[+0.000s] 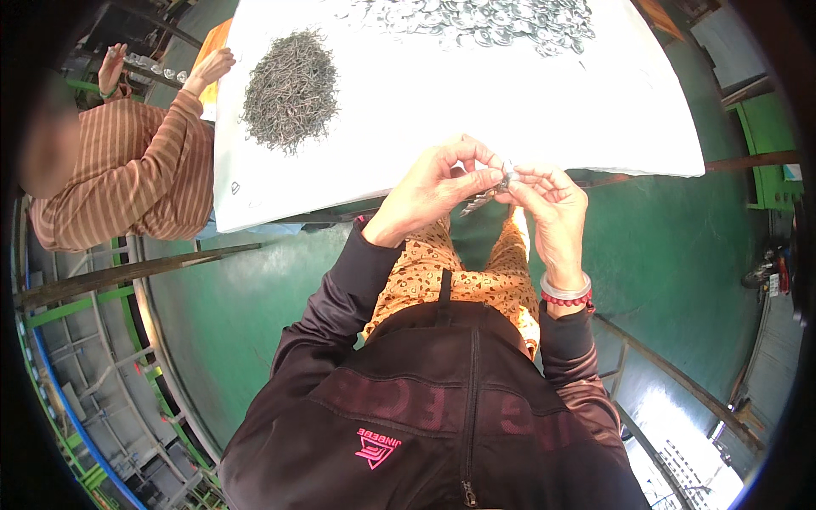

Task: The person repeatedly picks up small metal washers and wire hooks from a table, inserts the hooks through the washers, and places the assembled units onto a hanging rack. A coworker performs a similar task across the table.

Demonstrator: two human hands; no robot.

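Both hands meet just off the near edge of the white sheet-covered table [544,127]: the left hand [433,191] and right hand [552,208] pinch a small grey metal piece [503,182] between their fingertips. The far-left heap of thin dark wire pins [291,89] and the far pile of shiny metal rings [484,21] both look large, so I judge much work remains.

Two heaps: wire pieces [291,89], metal rings [484,21].
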